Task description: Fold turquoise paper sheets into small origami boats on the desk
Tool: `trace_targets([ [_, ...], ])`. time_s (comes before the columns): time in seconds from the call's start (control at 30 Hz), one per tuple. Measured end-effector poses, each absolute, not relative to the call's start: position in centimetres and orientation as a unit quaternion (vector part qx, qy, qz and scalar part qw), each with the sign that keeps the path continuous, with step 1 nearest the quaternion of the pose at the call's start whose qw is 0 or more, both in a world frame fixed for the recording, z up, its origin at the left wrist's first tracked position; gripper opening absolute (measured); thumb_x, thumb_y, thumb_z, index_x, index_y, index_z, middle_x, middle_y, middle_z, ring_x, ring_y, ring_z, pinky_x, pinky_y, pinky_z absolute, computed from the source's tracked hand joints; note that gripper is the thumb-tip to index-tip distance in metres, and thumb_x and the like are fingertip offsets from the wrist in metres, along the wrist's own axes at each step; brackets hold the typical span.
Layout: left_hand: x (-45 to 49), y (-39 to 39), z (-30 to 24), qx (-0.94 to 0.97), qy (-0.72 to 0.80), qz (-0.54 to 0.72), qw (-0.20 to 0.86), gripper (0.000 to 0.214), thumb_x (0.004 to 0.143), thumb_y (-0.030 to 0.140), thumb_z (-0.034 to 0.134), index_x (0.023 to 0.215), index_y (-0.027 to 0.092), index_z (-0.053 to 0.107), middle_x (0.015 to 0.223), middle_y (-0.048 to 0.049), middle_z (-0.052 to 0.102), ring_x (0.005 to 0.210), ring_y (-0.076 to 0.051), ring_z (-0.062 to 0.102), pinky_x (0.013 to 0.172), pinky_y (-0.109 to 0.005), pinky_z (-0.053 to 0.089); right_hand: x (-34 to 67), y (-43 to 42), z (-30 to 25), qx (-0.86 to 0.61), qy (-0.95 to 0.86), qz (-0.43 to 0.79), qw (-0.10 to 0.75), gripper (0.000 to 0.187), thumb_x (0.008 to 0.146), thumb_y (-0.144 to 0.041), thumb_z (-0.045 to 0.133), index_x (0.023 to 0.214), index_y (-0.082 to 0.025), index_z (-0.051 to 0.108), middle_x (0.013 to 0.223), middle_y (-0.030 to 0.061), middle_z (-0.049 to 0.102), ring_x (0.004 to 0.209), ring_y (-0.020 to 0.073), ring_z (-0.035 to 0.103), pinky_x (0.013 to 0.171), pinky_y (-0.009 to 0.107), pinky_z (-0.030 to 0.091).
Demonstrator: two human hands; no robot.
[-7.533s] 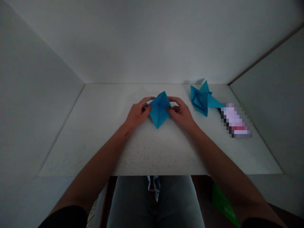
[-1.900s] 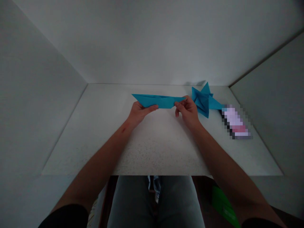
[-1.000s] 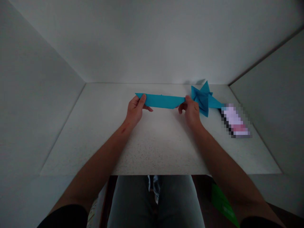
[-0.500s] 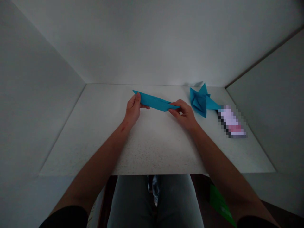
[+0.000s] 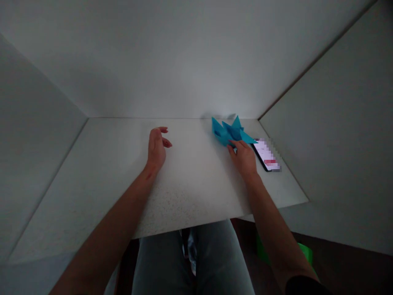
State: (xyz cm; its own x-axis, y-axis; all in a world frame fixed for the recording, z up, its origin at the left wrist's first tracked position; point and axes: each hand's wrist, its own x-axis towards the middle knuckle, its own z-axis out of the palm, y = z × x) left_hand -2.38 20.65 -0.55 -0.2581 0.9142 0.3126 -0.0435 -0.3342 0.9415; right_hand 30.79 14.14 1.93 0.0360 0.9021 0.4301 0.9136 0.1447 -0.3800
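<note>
My left hand [image 5: 156, 147] hovers over the middle of the white speckled table [image 5: 190, 184], on its edge with the fingers loosely apart and nothing in it. My right hand [image 5: 244, 157] reaches to the back right. Its fingertips are closed on the near edge of a blue folded paper [image 5: 221, 132]. That paper lies against another blue folded paper shape [image 5: 238, 125] near the back wall. Where one piece ends and the other begins is hard to make out.
A phone [image 5: 265, 153] with a lit, blurred screen lies just right of my right hand. White walls close the table in at the back, left and right. My legs in grey trousers and a green object [image 5: 302, 250] show below the front edge.
My left hand let go of the long blue folded paper. My right hand carried it to the right, up against the other blue shape. The view swung to the right.
</note>
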Motion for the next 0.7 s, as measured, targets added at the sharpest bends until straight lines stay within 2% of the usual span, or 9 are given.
trace_targets([
  [0.07, -2.2, 20.4, -0.4, 0.504, 0.442, 0.646, 0.365, 0.064, 0.102, 0.084, 0.048, 0.112, 0.024, 0.069, 0.112, -0.0067, 0.068, 0.060, -0.009, 0.058, 0.059, -0.026, 0.053, 31.7, 11.7, 2.4, -0.675, -0.673, -0.051, 0.297, 0.049, 0.105, -0.046, 0.063, 0.146, -0.020, 0.071, 0.107, 0.0142, 0.073, 0.086, 0.0290, 0.068, 0.076, 0.042, 0.057],
  [0.13, -2.1, 20.1, -0.3, 0.531, 0.437, 0.630, 0.361, 0.062, 0.102, 0.082, 0.049, 0.113, 0.024, 0.068, 0.113, -0.0070, 0.068, 0.060, -0.009, 0.057, 0.060, -0.027, 0.052, 31.8, 8.5, 2.6, -0.671, -0.675, -0.063, 0.299, 0.054, 0.104, -0.048, 0.066, 0.152, -0.024, 0.066, 0.106, 0.0124, 0.071, 0.085, 0.0293, 0.068, 0.074, 0.043, 0.059],
  [0.2, -2.2, 19.7, -0.2, 0.569, 0.432, 0.603, 0.355, 0.059, 0.103, 0.079, 0.052, 0.115, 0.023, 0.067, 0.114, -0.0070, 0.068, 0.062, -0.010, 0.058, 0.062, -0.028, 0.051, 31.4, 4.5, 2.5, -0.659, -0.690, -0.046, 0.297, 0.047, 0.103, -0.045, 0.067, 0.147, -0.027, 0.069, 0.100, 0.0102, 0.071, 0.081, 0.0294, 0.070, 0.074, 0.045, 0.061],
  [0.3, -2.4, 19.4, -0.2, 0.624, 0.433, 0.558, 0.334, 0.057, 0.104, 0.075, 0.052, 0.120, 0.022, 0.067, 0.110, -0.0061, 0.069, 0.067, -0.012, 0.060, 0.066, -0.029, 0.051, 30.6, -3.0, 1.5, -0.635, -0.702, -0.019, 0.323, 0.027, 0.103, -0.032, 0.066, 0.128, -0.032, 0.077, 0.092, 0.0074, 0.073, 0.078, 0.0296, 0.072, 0.073, 0.048, 0.063],
  [0.4, -2.7, 19.6, -0.3, 0.652, 0.450, 0.531, 0.301, 0.053, 0.107, 0.068, 0.048, 0.122, 0.021, 0.066, 0.099, -0.0039, 0.069, 0.067, -0.015, 0.060, 0.069, -0.031, 0.050, 29.6, -11.5, -1.1, -0.599, -0.730, 0.053, 0.324, 0.024, 0.101, -0.025, 0.064, 0.116, -0.039, 0.077, 0.089, 0.0031, 0.076, 0.080, 0.0297, 0.075, 0.071, 0.048, 0.065],
  [0.47, -3.0, 20.0, -0.4, 0.651, 0.468, 0.528, 0.280, 0.050, 0.106, 0.065, 0.048, 0.121, 0.020, 0.065, 0.097, -0.0035, 0.068, 0.069, -0.016, 0.061, 0.071, -0.032, 0.051, 28.8, -16.9, -3.6, -0.606, -0.731, 0.126, 0.288, 0.031, 0.100, -0.028, 0.063, 0.126, -0.042, 0.075, 0.103, 0.0035, 0.079, 0.092, 0.0309, 0.079, 0.081, 0.050, 0.068],
  [0.53, -3.2, 20.0, -0.2, 0.641, 0.496, 0.527, 0.255, 0.048, 0.105, 0.062, 0.047, 0.120, 0.019, 0.064, 0.100, -0.0049, 0.069, 0.075, -0.018, 0.063, 0.076, -0.034, 0.053, 28.0, -21.0, -6.3, -0.638, -0.704, 0.165, 0.265, 0.048, 0.099, -0.041, 0.067, 0.147, -0.041, 0.068, 0.130, 0.0089, 0.077, 0.115, 0.0351, 0.078, 0.096, 0.053, 0.068],
  [0.63, -2.7, 18.0, 0.8, 0.651, 0.525, 0.506, 0.208, 0.043, 0.103, 0.055, 0.048, 0.118, 0.018, 0.064, 0.108, -0.0100, 0.072, 0.093, -0.023, 0.068, 0.090, -0.040, 0.057, 27.2, -23.7, -9.1, -0.698, -0.643, 0.253, 0.186, 0.063, 0.106, -0.053, 0.059, 0.166, -0.036, 0.053, 0.163, 0.0136, 0.059, 0.150, 0.0360, 0.059, 0.123, 0.055, 0.052],
  [0.7, -1.2, 14.2, 1.8, 0.698, 0.502, 0.474, 0.192, 0.039, 0.103, 0.051, 0.048, 0.115, 0.019, 0.065, 0.112, -0.0126, 0.075, 0.104, -0.026, 0.070, 0.100, -0.046, 0.057, 26.7, -23.1, -9.4, -0.710, -0.625, 0.290, 0.147, 0.070, 0.107, -0.056, 0.054, 0.172, -0.032, 0.045, 0.176, 0.0148, 0.044, 0.161, 0.0371, 0.045, 0.132, 0.059, 0.040],
])
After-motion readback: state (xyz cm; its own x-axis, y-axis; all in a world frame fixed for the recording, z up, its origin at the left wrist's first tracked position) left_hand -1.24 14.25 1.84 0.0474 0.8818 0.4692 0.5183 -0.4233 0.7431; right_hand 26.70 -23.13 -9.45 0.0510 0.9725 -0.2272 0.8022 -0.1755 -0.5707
